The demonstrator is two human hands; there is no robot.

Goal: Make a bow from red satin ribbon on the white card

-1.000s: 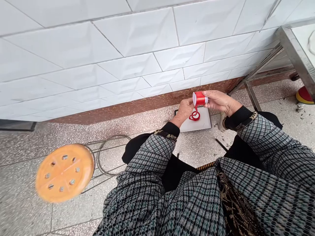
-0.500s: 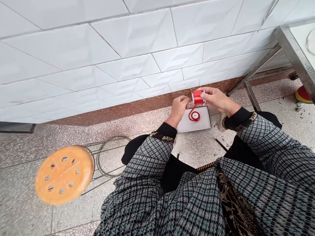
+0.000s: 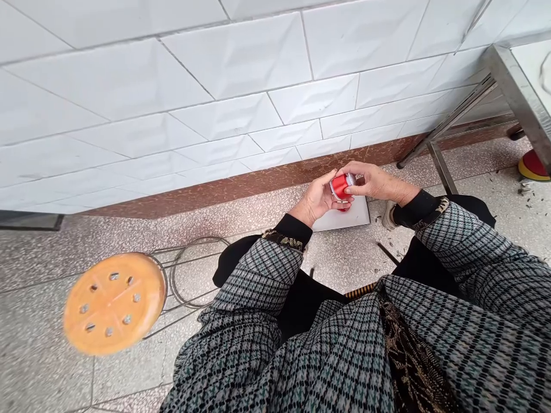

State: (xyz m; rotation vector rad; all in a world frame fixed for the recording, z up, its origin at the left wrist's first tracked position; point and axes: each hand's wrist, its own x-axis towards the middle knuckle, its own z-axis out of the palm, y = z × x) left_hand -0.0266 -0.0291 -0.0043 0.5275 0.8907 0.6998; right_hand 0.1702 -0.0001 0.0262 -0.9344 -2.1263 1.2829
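Between both hands is a spool of red ribbon with pale end flanges. My left hand cups its left side and underside, fingers curled round it. From the right, my right hand pinches the flange between thumb and fingers. Below them lies a white box lid or tray with a dark edge, on the floor. A bit of the smaller red ribbon roll on it peeks out beneath my left fingers; the rest is hidden by the hands.
An orange-topped stool with metal legs lies on its side at the left. A metal-framed table stands at the right, a red and yellow object beneath it. White wall tiles rise in front. Dark scraps litter the speckled floor.
My left hand has turned palm-up and moved right, from the ribbon's loose end to around the spool. The spool is lower and tilted, and the strand hanging from it no longer shows.
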